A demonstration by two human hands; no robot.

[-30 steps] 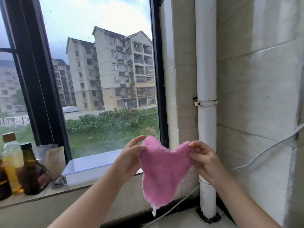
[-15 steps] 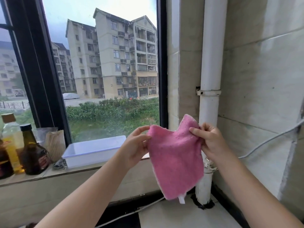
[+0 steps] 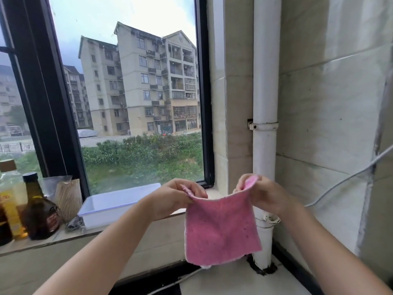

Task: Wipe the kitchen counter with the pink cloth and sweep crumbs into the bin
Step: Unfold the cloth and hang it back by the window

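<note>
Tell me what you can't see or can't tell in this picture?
Head view only:
- Bin and crumbs: none in view.
- Counter: mostly cut off by the bottom edge.
- White pipe: its lower part is partly hidden by the pink cloth and the right hand.
- Bottle labels: too blurred to read; cut off at the left edge.
- Left hand: fingertips hidden behind the cloth.

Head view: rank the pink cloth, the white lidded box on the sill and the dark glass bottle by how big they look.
1. pink cloth, though it hangs nearest the camera, which flatters it.
2. white lidded box, partly hidden behind the left forearm, so its place next to the cloth is unsure.
3. dark glass bottle, plainly the smallest of the three.
</note>
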